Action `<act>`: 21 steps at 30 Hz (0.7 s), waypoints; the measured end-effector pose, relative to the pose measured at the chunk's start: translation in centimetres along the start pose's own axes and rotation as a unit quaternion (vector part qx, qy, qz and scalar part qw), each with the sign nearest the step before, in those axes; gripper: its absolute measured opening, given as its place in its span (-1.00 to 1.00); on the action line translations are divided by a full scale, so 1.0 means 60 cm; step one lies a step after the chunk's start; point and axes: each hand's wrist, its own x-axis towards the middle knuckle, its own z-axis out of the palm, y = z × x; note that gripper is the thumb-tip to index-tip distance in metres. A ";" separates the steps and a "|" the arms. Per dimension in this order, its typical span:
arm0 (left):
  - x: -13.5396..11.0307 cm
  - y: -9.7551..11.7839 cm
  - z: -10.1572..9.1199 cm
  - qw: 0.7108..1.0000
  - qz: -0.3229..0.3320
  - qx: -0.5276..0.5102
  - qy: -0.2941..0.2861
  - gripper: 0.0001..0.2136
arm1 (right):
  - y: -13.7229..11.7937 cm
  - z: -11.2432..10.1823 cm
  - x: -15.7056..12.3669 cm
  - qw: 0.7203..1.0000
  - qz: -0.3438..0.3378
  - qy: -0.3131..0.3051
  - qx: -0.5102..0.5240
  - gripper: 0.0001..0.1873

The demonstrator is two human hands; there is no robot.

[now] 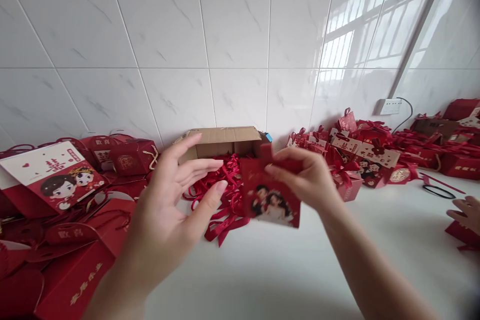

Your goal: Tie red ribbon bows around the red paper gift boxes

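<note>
A red gift box (273, 202) printed with a cartoon wedding couple hangs in the middle of the view. My right hand (309, 177) pinches it near its top, thumb toward me and fingers behind. To the left of the box, my left hand (168, 205) is held up with fingers and thumb apart, touching nothing. Behind both hands, loose red ribbons (225, 215) spill out of an open cardboard box (227, 135) onto the white table (240, 280).
Red gift boxes (75, 270) are piled on the left. More boxes with ribbon bows (348, 182) crowd the right, near a black oval loop (438, 191). Another person's hand (467, 212) shows at the right edge. A power strip (388, 106) is at the tiled wall.
</note>
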 end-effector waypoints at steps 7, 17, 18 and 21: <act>0.009 0.003 -0.027 0.998 -0.001 -0.007 0.070 -0.48 | 0.076 -0.169 0.067 0.858 -0.168 0.460 -0.154 -0.84; 0.017 0.002 -0.031 0.991 -0.023 0.008 0.133 -0.46 | 0.255 -0.309 0.079 0.763 -0.022 0.609 -0.213 -0.77; 0.018 0.000 -0.033 0.991 -0.016 0.011 0.130 -0.45 | 0.260 -0.312 0.077 0.760 -0.021 0.612 -0.217 -0.76; 0.021 -0.004 -0.036 0.991 -0.017 0.013 0.132 -0.43 | 0.264 -0.319 0.075 0.755 -0.022 0.618 -0.219 -0.73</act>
